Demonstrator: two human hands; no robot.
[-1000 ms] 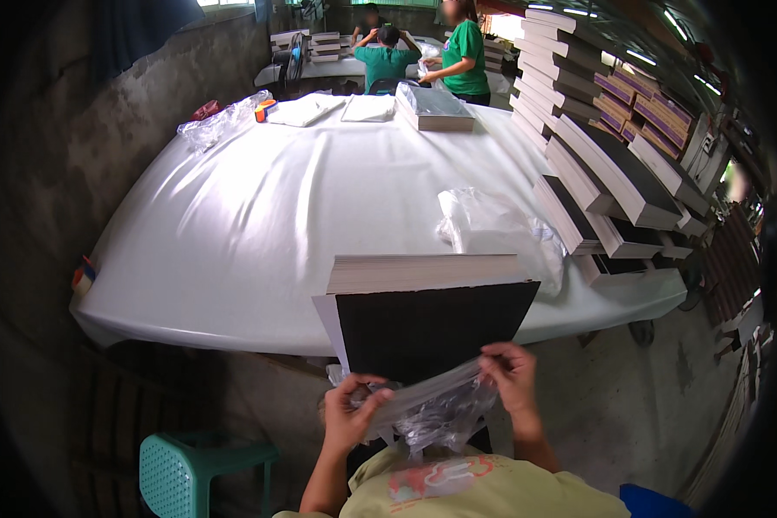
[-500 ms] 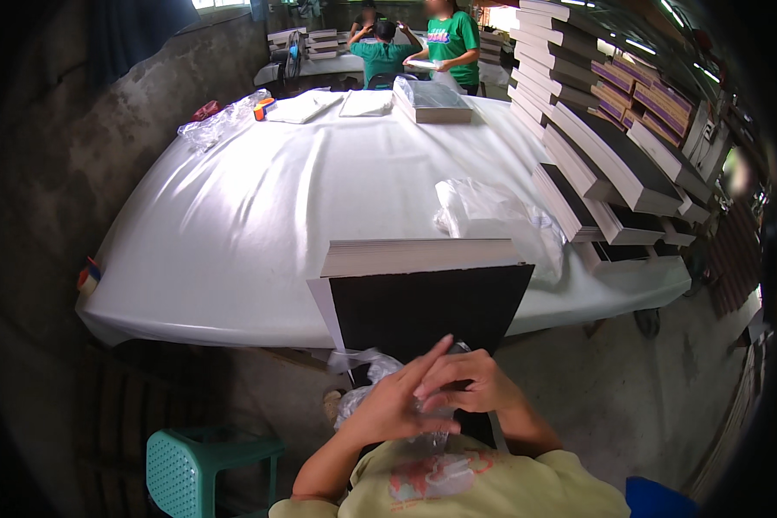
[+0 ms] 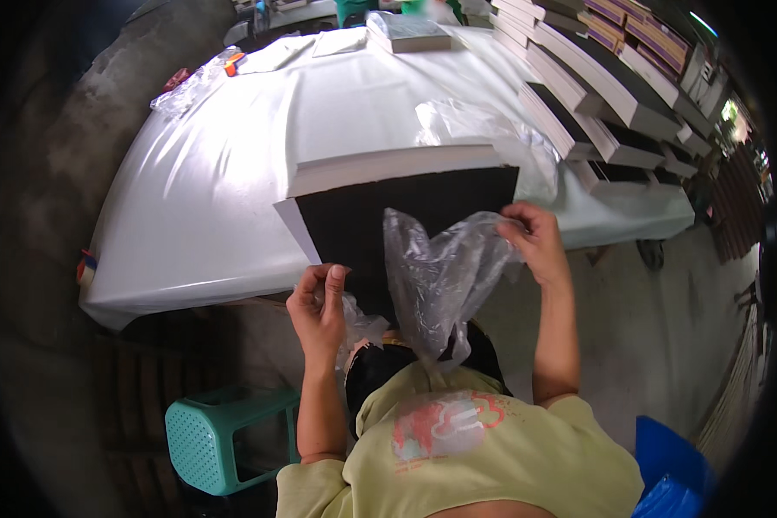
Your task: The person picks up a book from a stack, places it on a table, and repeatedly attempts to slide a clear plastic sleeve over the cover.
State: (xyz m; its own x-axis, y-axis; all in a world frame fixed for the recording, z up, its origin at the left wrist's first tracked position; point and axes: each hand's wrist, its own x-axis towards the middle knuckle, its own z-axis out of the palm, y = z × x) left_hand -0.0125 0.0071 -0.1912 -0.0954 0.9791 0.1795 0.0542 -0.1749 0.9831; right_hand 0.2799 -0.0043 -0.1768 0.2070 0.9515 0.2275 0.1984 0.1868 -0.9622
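A clear plastic bag (image 3: 445, 272) hangs crumpled in front of my body. My right hand (image 3: 537, 242) pinches its upper right edge, fingers closed. On the other side, my left hand (image 3: 319, 311) is raised with thumb and fingers closed together; what they hold, if anything, I cannot make out. More crumpled clear plastic (image 3: 363, 324) shows beside the left wrist. Behind the bag, a thick block with a black face (image 3: 345, 220) and pale layered edges rests at the table's near edge, its lower part hidden by the bag.
The table wears a white sheet (image 3: 207, 198). Another clear bag (image 3: 483, 129) lies beyond the block, with stacked black-and-white blocks (image 3: 604, 138) to the right. A green stool (image 3: 203, 440) stands lower left, a blue container (image 3: 669, 457) lower right. A tape roll (image 3: 86, 268) sits at the left edge.
My hands, close together before, have moved apart and up, and the clear bag is now spread out from the right hand. The view has tilted downward.
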